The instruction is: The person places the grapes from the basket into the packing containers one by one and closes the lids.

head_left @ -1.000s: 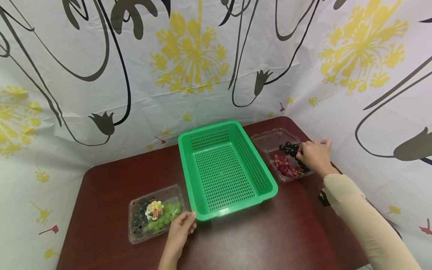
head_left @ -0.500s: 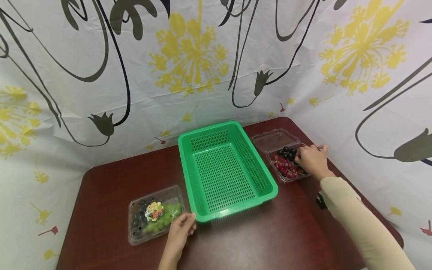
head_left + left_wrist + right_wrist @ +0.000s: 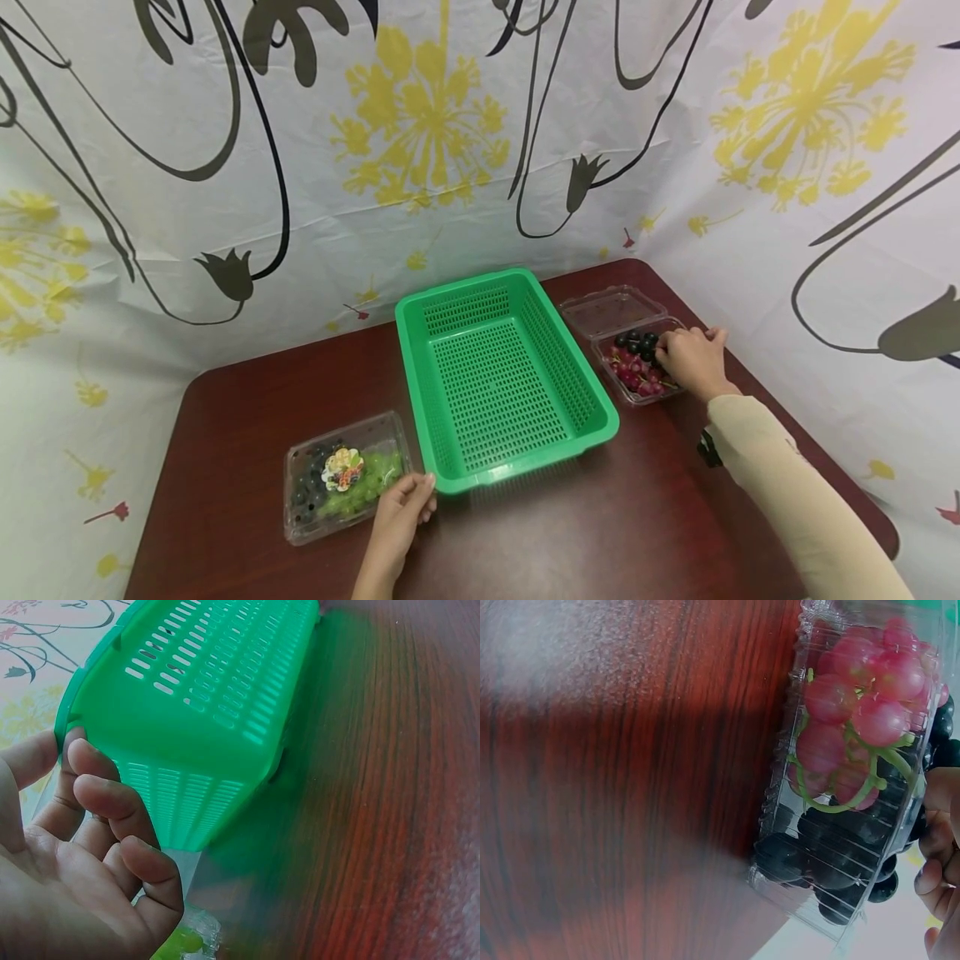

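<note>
A green plastic basket (image 3: 495, 392) with slotted walls stands mid-table. At its near left corner my left hand (image 3: 397, 521) pinches the rim between thumb and index finger; the other fingers (image 3: 112, 802) are loosely curled. To the basket's right lies an opened clear clamshell box (image 3: 615, 308), its lid folded back. Red grapes (image 3: 855, 697) and black grapes (image 3: 840, 847) share that box. My right hand (image 3: 696, 360) grips the black grape bunch from above, at the box's right side. The bunch sits low among the box walls; the fingertips are partly hidden.
A closed clamshell box (image 3: 345, 475) with a fruit sticker, holding dark and green grapes, lies left of the basket, close to my left hand. A dark red wooden table (image 3: 525, 533) carries everything. Patterned cloth (image 3: 435, 167) hangs behind and at the sides.
My right hand has lowered the black grape bunch into the opened box, and it now lies beside the red grapes. The left hand and basket have stayed put.
</note>
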`<state>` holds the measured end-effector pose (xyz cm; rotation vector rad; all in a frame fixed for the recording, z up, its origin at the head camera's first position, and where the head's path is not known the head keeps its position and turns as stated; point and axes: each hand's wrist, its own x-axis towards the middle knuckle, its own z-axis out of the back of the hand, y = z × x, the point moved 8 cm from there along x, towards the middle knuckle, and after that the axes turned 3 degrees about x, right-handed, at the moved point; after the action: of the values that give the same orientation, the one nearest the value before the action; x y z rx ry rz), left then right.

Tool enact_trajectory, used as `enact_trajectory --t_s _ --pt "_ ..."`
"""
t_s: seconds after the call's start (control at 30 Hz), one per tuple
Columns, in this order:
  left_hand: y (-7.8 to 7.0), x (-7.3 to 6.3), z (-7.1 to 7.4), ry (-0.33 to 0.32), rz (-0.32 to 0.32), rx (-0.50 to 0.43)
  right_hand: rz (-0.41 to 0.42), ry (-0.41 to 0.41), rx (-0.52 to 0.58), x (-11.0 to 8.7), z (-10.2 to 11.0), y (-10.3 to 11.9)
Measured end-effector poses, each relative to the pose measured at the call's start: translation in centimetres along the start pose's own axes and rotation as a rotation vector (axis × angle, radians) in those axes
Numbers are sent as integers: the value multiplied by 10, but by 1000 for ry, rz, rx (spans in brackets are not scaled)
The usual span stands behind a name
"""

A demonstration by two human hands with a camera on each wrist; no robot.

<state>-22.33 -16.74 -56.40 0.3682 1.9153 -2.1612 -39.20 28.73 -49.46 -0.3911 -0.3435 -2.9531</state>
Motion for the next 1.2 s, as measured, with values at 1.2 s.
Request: enact_trajectory --t_s 1.2 --pt "0 0 0 8 -20 -4 -88 174 -30 10 -29 2"
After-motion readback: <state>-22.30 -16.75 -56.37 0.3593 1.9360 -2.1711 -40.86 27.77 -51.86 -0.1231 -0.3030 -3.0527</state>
